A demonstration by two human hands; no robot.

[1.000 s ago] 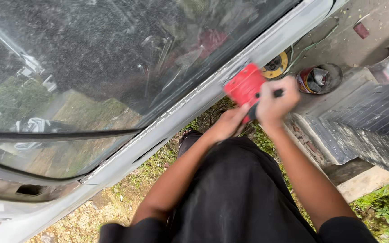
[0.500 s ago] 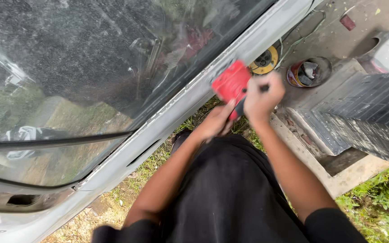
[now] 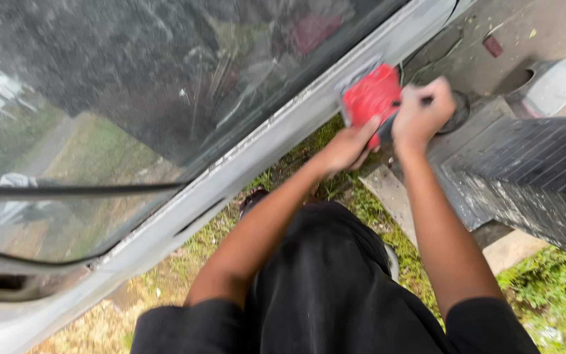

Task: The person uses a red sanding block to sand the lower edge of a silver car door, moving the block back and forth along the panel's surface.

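sander pressed to the sanded door frame

far left of the grip, dusty window glass (image 3: 132, 85) fills the view, dull and speckled, with a thin black rubber strip (image 3: 67, 190) curving across it. below the glass runs the pale door frame (image 3: 230, 174), a long flat band of scuffed, matte grey-white metal slanting up toward the hands.

closer in, the left hand (image 3: 347, 147) lies with fingers wrapped on the lower edge of the red power sander (image 3: 371, 98), a boxy plastic tool with a flat pad set against the frame. just right of it, the right hand (image 3: 422, 113) is clenched around the sander's dark handle, so both hands grasp the tool. the sander sits on the upper stretch of the frame, touching it.

judging by this, the step in hand is sanding the frame's surface, with the pad well up the band. the next move likely calls for even pressure and a flat pad, so the edge does not dig in.

right of the grip lie a dark ribbed panel (image 3: 525, 164), hard and ridged, and a pale grey box-like thing (image 3: 551, 85) on the bare ground. below the arms, rough green grass (image 3: 545, 288) shows beside black clothing (image 3: 322, 288).
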